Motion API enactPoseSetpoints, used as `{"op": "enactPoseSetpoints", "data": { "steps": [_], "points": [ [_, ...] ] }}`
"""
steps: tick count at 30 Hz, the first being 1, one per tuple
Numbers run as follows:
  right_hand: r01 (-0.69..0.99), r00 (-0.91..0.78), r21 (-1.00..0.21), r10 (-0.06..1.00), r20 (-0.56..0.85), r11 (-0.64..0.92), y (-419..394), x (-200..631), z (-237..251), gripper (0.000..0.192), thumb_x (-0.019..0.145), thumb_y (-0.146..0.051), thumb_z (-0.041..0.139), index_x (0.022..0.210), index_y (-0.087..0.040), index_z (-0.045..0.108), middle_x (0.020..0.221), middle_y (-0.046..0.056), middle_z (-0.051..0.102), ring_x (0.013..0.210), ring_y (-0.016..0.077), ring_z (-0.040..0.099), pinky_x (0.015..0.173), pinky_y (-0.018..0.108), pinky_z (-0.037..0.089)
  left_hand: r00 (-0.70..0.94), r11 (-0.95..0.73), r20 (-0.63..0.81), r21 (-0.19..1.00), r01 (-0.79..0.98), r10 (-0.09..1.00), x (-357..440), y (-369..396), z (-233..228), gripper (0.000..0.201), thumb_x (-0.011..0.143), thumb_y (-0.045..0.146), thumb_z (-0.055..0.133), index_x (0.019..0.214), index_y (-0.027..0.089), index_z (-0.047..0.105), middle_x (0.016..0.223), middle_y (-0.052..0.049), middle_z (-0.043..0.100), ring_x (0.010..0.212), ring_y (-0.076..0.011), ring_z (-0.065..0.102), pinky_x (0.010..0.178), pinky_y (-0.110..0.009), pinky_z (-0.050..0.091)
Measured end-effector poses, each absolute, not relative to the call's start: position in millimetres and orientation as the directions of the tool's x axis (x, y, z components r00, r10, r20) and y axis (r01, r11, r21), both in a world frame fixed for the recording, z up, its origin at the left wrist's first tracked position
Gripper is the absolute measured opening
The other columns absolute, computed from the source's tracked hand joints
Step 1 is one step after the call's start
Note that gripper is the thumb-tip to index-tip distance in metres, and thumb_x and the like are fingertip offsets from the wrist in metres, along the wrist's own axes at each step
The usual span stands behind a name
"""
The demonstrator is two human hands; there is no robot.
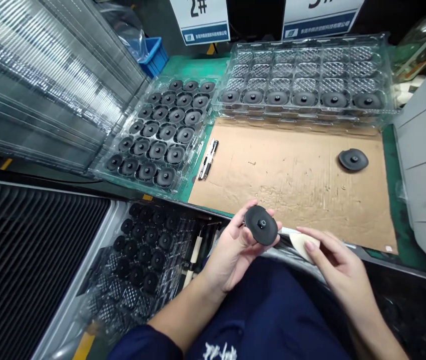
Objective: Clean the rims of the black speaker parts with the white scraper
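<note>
My left hand [231,250] holds a round black plastic disc [261,225] with a small hub in its middle, just above the near edge of the table. My right hand [329,255] grips a small tool with a pale handle [300,243], its tip pointing toward the disc's lower edge. A second black disc [353,159] lies alone on the brown cardboard sheet [291,185] at the right.
A clear blister tray [160,135] full of black discs sits at left. A larger clear tray [310,75] at the back holds one row of discs. A pen [208,159] lies by the cardboard. Another tray [141,250] rests low at left.
</note>
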State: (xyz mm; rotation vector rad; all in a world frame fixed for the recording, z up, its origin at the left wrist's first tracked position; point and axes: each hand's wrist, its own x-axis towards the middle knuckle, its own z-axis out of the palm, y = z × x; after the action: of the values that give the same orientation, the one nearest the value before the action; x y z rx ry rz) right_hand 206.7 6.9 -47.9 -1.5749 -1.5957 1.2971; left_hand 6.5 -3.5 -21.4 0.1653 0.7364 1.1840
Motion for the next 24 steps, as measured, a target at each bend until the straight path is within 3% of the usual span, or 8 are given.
{"op": "enactPoseSetpoints", "data": {
  "steps": [3,6,9,11,15,20,24],
  "points": [
    [0.411,-0.165,-0.908,0.986,0.017,0.085,12.3,186.6,-20.3,0.026,0.086,-0.024,0.057,0.111,-0.028,0.063,0.100,0.002,0.062,0.087,0.0147,0.058,0.071,0.024,0.045,0.163,0.420,-0.479,0.498,-0.759,0.863,11.3,-6.7,-25.7,0.059,0.075,0.030,0.071,0.128,0.021,0.047,0.130,-0.013,0.053,0.112,-0.0290,0.057,0.094,-0.038,0.047],
    [0.337,-0.265,-0.871,0.924,0.275,0.357,16.1,163.2,-0.7,0.029,0.086,-0.012,0.054,0.112,-0.022,0.061,0.101,0.004,0.063,0.091,0.0138,0.058,0.080,0.025,0.046,0.190,0.466,-0.504,0.503,-0.728,0.842,13.6,-13.1,-29.1,0.054,0.074,0.026,0.073,0.124,0.021,0.053,0.124,-0.011,0.057,0.109,-0.0224,0.058,0.085,-0.026,0.051],
    [0.297,-0.488,-0.869,0.845,0.220,0.397,21.1,151.1,5.9,0.024,0.086,-0.009,0.051,0.104,-0.019,0.063,0.092,0.003,0.065,0.084,0.0122,0.060,0.077,0.023,0.048,0.166,0.458,-0.508,0.528,-0.715,0.845,13.7,-18.4,-29.8,0.051,0.075,0.015,0.070,0.123,0.023,0.055,0.124,-0.009,0.059,0.106,-0.0181,0.059,0.081,-0.021,0.051],
    [0.323,-0.538,-0.862,0.826,0.172,0.390,24.9,148.4,6.2,0.020,0.086,-0.010,0.052,0.099,-0.019,0.065,0.085,0.002,0.064,0.077,0.0114,0.059,0.070,0.022,0.048,0.155,0.434,-0.488,0.533,-0.726,0.859,14.5,-19.6,-28.8,0.050,0.075,0.016,0.071,0.122,0.023,0.055,0.123,-0.009,0.060,0.104,-0.0180,0.060,0.080,-0.021,0.051],
    [0.327,-0.330,-0.826,0.874,0.356,0.460,20.4,148.9,7.0,0.026,0.085,-0.007,0.052,0.107,-0.017,0.062,0.095,0.005,0.065,0.087,0.0132,0.060,0.080,0.025,0.048,0.198,0.448,-0.459,0.537,-0.715,0.866,14.4,-17.6,-24.3,0.051,0.072,0.013,0.072,0.120,0.022,0.057,0.118,-0.009,0.062,0.102,-0.0185,0.061,0.082,-0.021,0.051],
    [0.293,-0.479,-0.880,0.854,0.203,0.374,14.1,153.7,13.7,0.022,0.083,-0.007,0.054,0.098,-0.018,0.066,0.086,0.001,0.065,0.078,0.0100,0.060,0.072,0.020,0.050,0.194,0.466,-0.488,0.531,-0.707,0.851,11.2,-14.4,-20.1,0.055,0.070,0.002,0.069,0.119,0.024,0.058,0.119,-0.006,0.063,0.101,-0.0195,0.062,0.083,-0.024,0.051],
    [0.306,-0.300,-0.814,0.862,0.409,0.493,19.3,153.3,12.7,0.027,0.082,-0.006,0.055,0.106,-0.015,0.064,0.093,0.005,0.066,0.084,0.0124,0.061,0.079,0.024,0.050,0.256,0.497,-0.467,0.518,-0.697,0.846,12.2,-11.6,-16.9,0.054,0.068,0.009,0.074,0.119,0.022,0.059,0.114,-0.007,0.065,0.100,-0.0180,0.062,0.083,-0.021,0.049]
  ]
}}
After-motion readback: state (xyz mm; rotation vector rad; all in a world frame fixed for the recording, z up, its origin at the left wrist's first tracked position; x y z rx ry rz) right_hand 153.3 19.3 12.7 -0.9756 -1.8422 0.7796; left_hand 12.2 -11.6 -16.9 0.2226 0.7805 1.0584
